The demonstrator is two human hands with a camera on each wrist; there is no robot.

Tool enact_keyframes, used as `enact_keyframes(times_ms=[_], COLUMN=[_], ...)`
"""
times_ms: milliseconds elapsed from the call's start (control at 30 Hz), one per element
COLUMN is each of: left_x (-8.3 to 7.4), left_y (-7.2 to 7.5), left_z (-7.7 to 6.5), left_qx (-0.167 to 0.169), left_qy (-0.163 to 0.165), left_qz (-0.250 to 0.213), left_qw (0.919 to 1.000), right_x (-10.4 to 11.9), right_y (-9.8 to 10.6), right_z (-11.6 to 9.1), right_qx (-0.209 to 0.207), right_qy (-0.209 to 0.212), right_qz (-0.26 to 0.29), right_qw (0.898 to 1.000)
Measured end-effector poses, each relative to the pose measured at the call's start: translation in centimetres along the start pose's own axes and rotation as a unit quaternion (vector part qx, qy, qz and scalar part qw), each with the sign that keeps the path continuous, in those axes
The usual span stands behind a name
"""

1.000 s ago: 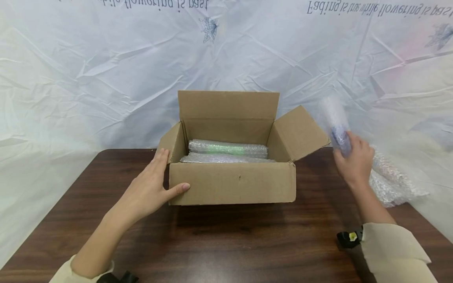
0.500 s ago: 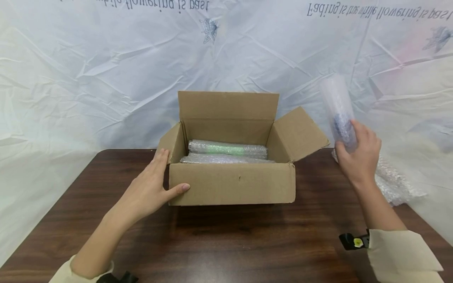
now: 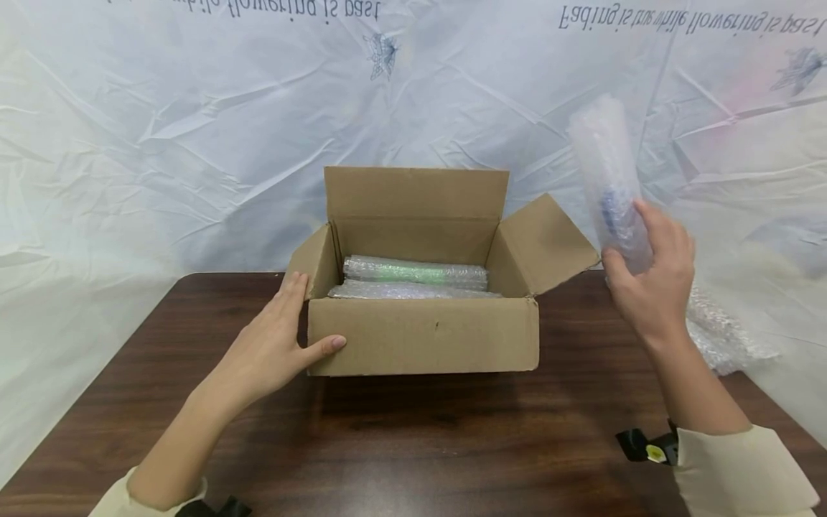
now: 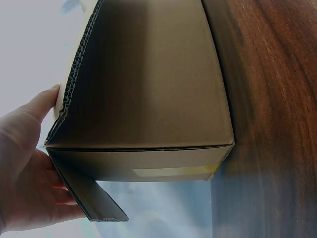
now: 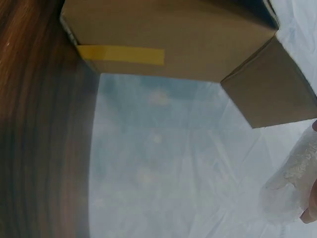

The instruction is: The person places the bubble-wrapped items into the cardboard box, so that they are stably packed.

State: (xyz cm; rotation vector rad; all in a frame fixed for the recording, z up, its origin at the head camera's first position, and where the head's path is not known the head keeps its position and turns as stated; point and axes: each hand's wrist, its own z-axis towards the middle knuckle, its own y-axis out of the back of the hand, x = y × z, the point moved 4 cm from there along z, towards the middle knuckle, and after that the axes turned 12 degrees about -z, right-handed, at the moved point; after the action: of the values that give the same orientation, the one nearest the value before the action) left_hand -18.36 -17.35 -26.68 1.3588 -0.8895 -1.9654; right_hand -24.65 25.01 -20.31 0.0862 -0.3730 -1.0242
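1. One bubble-wrapped roll, with blue showing through, is higher than a second ago: its upper end was then about level with the top of the back flap and now stands well above it.
2. The right hand has risen with the roll, pinching its lower end between thumb and fingers, in the air to the right of the cardboard box. The roll tilts, top leaning left. The thumb is close to the tip of the right flap; contact cannot be told.
3. The left hand has not moved: straight fingers lie against the left flap, and the thumb, spread from them, rests at the front wall's left edge.
4. Two bubble-wrapped bundles lie unchanged inside the box, the rear one showing green.
5. Crumpled bubble wrap remains at the right of the table, partly hidden by the right forearm.
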Motion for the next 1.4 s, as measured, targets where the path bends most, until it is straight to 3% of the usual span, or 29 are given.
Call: enact_keyframes(times_ms=[500, 900, 1000, 1167, 1400], left_x=[0.0, 0.0, 0.0, 0.0, 0.0], left_y=[0.1, 0.1, 0.0, 0.0, 0.0], left_z=[0.0, 0.0, 0.1, 0.0, 0.0], left_qx=[-0.002, -0.002, -0.002, -0.002, -0.001], left_qy=[-0.006, -0.006, -0.006, -0.006, -0.004], left_qz=[0.0, 0.001, 0.001, 0.0, -0.002], left_qw=[1.0, 1.0, 1.0, 1.0, 1.0], right_x=[6.3, 9.8, 10.7, 11.9, 12.8], right_y=[0.6, -1.1, -1.6, -3.0, -5.2], right_z=[1.1, 0.8, 0.8, 0.5, -0.3], right_qx=[-0.061, -0.045, -0.029, 0.037, 0.128], right_qy=[0.123, 0.211, 0.238, 0.273, 0.32], right_qz=[0.021, -0.002, -0.002, -0.01, -0.05], right_qw=[0.99, 0.976, 0.971, 0.961, 0.937])
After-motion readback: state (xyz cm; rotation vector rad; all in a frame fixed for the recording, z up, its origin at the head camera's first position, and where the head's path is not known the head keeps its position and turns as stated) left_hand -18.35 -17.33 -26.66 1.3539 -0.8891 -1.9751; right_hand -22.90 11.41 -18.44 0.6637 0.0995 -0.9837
